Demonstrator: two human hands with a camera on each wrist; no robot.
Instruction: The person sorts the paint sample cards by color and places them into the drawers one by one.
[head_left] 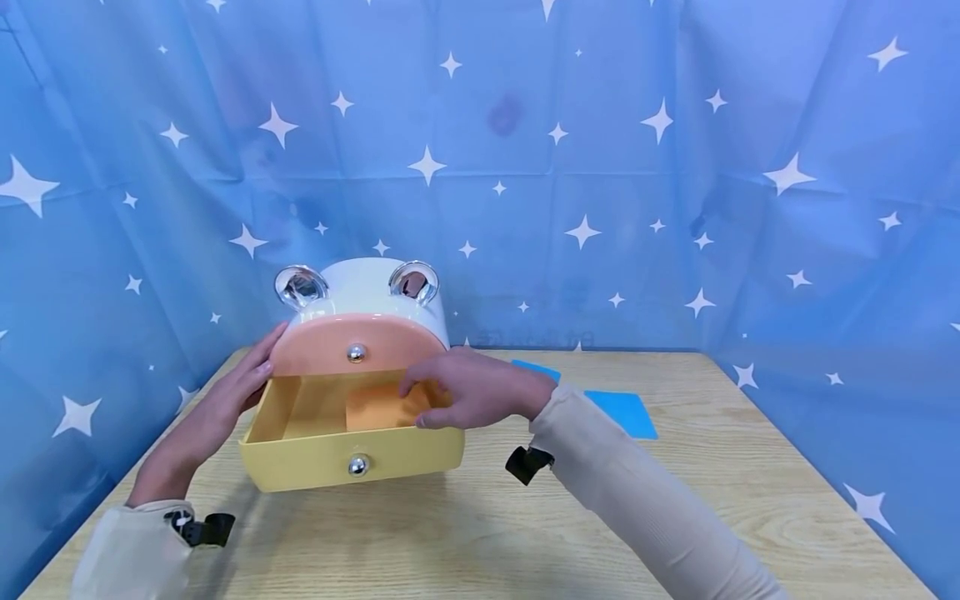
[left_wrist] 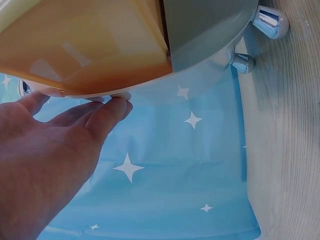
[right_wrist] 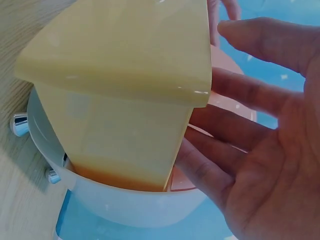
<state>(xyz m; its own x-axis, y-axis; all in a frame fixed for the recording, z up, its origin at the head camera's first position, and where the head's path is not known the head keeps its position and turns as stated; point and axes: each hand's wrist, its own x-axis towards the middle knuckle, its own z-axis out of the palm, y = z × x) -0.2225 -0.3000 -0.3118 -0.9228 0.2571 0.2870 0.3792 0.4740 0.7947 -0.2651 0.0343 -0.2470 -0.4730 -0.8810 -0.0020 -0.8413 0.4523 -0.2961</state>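
A white frog-shaped drawer box with two shiny round eyes stands toward the left of the table in the head view. Its upper drawer front is pink, and the yellow lower drawer is pulled far out. Inside that drawer lies an orange square sheet. My left hand rests with its fingertips on the box's left side. My right hand reaches over the drawer's right wall, fingers over the orange sheet. In the right wrist view its thumb and fingers are spread apart.
Two blue sheets, one nearer and one partly hidden behind the right wrist, lie on the wooden table to the right. A blue curtain with white stars surrounds the table at the back and sides.
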